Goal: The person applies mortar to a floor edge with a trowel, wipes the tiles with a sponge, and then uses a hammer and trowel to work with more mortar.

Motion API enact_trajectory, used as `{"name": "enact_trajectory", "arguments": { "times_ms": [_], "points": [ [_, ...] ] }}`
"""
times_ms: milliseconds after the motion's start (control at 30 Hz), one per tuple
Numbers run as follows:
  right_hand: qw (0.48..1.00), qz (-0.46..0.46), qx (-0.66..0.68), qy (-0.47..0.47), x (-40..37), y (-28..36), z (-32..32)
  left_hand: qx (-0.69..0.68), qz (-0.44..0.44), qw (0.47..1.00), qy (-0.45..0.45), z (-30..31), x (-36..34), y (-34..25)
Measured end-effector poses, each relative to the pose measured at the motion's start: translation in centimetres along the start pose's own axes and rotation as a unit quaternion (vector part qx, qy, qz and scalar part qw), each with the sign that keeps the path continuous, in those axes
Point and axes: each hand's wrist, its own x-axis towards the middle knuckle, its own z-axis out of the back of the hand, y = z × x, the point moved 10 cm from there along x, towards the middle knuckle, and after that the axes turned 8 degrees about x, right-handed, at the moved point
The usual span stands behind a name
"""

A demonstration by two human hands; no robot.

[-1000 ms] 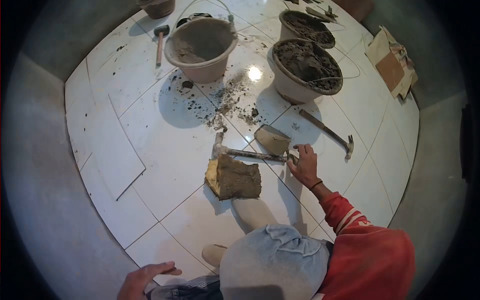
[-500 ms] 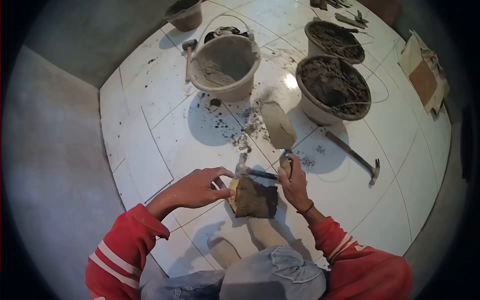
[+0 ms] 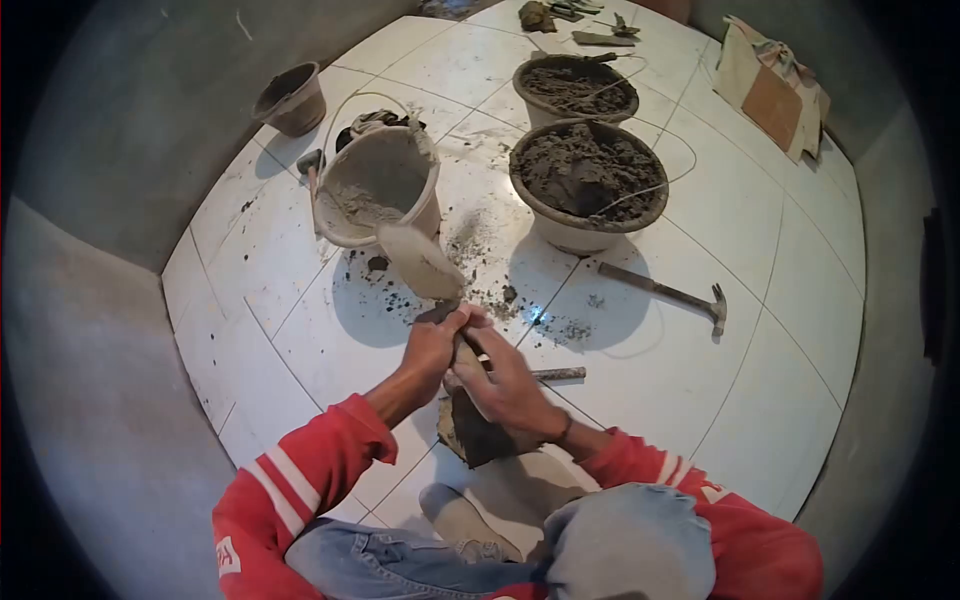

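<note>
Both hands are on a trowel [image 3: 420, 264] whose mortar-smeared blade points up and left, away from me. My right hand [image 3: 505, 385] is wrapped round its handle. At the neck, below the blade, my left hand [image 3: 430, 348] has its fingers closed, touching my right fingertips. Beneath the hands a rough brown block [image 3: 468, 428] rests by my feet, partly covered by my right hand and wrist. Just past that hand shows the handle of a hammer [image 3: 560, 374]; its head is hidden.
A mortar-coated bucket [image 3: 428, 215] stands ahead, with a mallet [image 3: 311, 160] beside it. Two buckets of dark mortar, the nearer bucket [image 3: 590, 235] and the farther bucket [image 3: 522, 100], stand right of it. A claw hammer [image 3: 670, 292] lies on the tiles [image 3: 740, 390]. Walls flank the floor.
My left hand has left the block and joined my right hand at the trowel. The trowel has moved left, over the block. The view has shifted, and the block appears turned.
</note>
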Motion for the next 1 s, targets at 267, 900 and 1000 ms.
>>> {"name": "enact_trajectory", "arguments": {
  "times_ms": [267, 900, 1000],
  "points": [
    [0.904, -0.291, -0.074, -0.305, -6.7, -18.1, 28.9, -0.038, 0.052, 0.998, 0.023, 1.6, 0.9, -0.3],
    [0.855, -0.2, 0.014, -0.478, -14.8, -9.2, 31.2, 0.314, -0.026, 0.944, -0.095, 20.3, 9.3, -16.3],
    [0.925, -0.048, -0.057, -0.374, -6.7, 3.2, 28.0, 0.195, -0.081, 0.972, -0.099, 19.9, 13.7, -13.9]
  ]
}}
